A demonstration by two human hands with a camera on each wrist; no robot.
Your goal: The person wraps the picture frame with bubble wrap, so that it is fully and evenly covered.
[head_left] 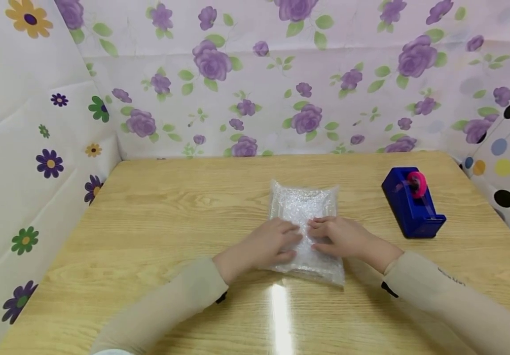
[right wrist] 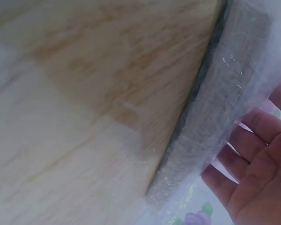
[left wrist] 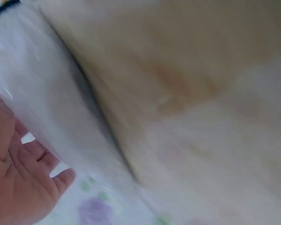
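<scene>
A flat package in clear bubble wrap (head_left: 306,203) lies on the wooden table in the head view, its loose film ends sticking out at the far and near sides. My left hand (head_left: 277,241) rests on its left part with the fingers loosely spread. From the other side my right hand (head_left: 341,237) lays its fingers over the right part, close to the left fingertips. Relaxed left fingers (left wrist: 63,180) show beside the wrapped edge in the left wrist view. The right wrist view has the right fingers (right wrist: 220,185) extended along the shiny wrapped side.
A blue tape dispenser (head_left: 408,209) with a pink-cored tape roll (head_left: 418,185) stands to the right of the package on the wooden table (head_left: 184,207). Floral sheets (head_left: 246,74) rise behind the table and along its sides.
</scene>
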